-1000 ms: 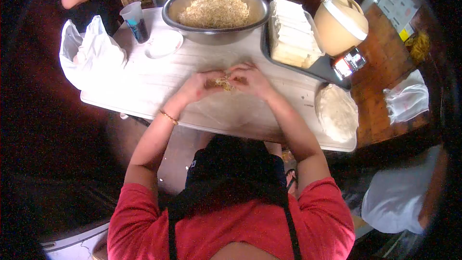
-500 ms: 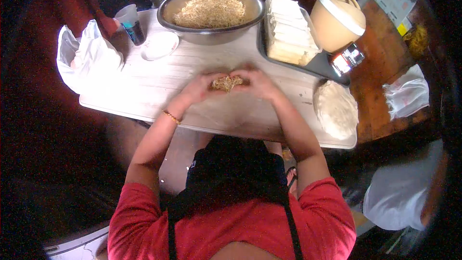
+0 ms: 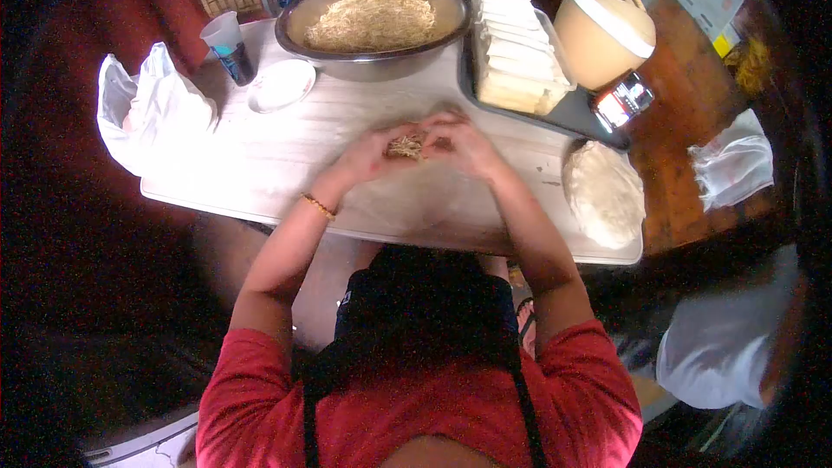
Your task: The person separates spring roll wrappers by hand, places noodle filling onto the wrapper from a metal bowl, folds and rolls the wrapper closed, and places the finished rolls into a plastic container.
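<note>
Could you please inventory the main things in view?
Bowl: 1, silver, back
Shreds: uncounted, tan, in bowl and hands
Tray: 1, dark, right
Tub: 1, clear, on tray
Sheets: several, white, in tub
Jug: 1, tan, right
Phone: 1, black, right
Mound: 1, cream, right
Cup: 1, translucent, left
Plate: 1, white, left
Bags: 2, white, left and right
Table: 1, pale, centre
Shirt: 1, red, bottom
Left hand: 1, bare, centre
Right hand: 1, bare, centre

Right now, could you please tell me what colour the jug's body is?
The jug is a pale orange-tan, seen best in the head view.
</note>
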Tool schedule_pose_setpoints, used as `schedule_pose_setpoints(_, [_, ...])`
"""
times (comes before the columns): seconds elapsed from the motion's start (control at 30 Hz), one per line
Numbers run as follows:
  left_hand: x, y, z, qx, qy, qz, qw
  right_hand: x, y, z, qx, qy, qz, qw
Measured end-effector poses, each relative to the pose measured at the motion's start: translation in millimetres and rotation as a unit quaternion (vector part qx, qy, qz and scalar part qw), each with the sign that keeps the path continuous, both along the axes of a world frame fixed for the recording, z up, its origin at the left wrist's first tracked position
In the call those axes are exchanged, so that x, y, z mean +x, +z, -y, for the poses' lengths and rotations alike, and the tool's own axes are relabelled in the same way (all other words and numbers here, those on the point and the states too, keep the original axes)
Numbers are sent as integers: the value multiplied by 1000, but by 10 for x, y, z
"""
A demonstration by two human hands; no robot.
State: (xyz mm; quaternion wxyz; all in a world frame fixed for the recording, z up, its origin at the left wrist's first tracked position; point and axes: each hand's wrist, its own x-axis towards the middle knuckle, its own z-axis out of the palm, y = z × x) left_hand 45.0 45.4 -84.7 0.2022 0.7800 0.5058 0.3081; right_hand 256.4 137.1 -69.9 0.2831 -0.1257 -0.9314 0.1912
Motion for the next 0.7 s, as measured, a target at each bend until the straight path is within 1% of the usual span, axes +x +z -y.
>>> schedule_pose_setpoints(0.03, [-10, -49, -21, -4, -8, 28, 1000, 1, -12, -9, 0, -2, -1, 1000])
schedule_pose_setpoints(0.07, [-34, -97, -32, -9, -15, 56, 998, -11, -26, -16, -29, -2, -2, 1000])
schedule_pose_setpoints(0.1, [-51, -104, -23, -10, -15, 56, 998, -26, -37, -14, -57, -1, -3, 998])
schedule_pose_setpoints(0.13, [-68, -107, -7, 11, -21, 66, 998, -29, 51, 63, -58, -1, -3, 998])
schedule_pose_setpoints(0.2, [-105, -63, 62, 31, -26, 76, 996, -4, 210, 210, -224, -72, 65, 970])
schedule_pose_setpoints(0.23, [-124, 23, 135, 29, -5, 43, 999, -15, 177, 203, -226, -73, 63, 969])
schedule_pose_setpoints(0.27, [-153, 67, 185, 26, 17, 9, 999, -30, 101, 189, -171, -65, 86, 979])
schedule_pose_setpoints(0.3, [-202, 38, 192, 24, 17, 9, 1000, -44, 29, 175, -115, -57, 108, 986])
schedule_pose_setpoints(0.33, [-251, 3, 192, 14, 23, 3, 1000, -59, -31, 147, -116, -57, 108, 986])
schedule_pose_setpoints(0.4, [-302, -26, 180, 4, 28, -2, 1000, -80, -80, 97, -106, -14, 129, 986])
schedule_pose_setpoints(0.47, [-319, -28, 168, 2, 4, 0, 1000, -82, -86, 92, -103, -17, 129, 986])
schedule_pose_setpoints(0.5, [-275, 48, 199, 2, 4, 0, 1000, -88, -74, 99, -100, -19, 128, 987])
schedule_pose_setpoints(0.53, [-188, 197, 260, -44, 20, -3, 999, -89, -61, 117, -100, -19, 128, 987])
schedule_pose_setpoints(0.57, [-138, 275, 291, -90, 35, -6, 995, -86, -52, 143, -105, -15, 105, 989])
schedule_pose_setpoints(0.6, [-138, 221, 274, -90, 34, -5, 995, -86, -49, 158, -111, -12, 82, 990])
schedule_pose_setpoints(0.67, [-139, 79, 224, -2, 33, 15, 999, -97, -58, 151, -109, -9, 79, 991])
schedule_pose_setpoints(0.7, [-128, 80, 224, -2, 32, 15, 999, -97, -65, 143, -107, -6, 74, 991])
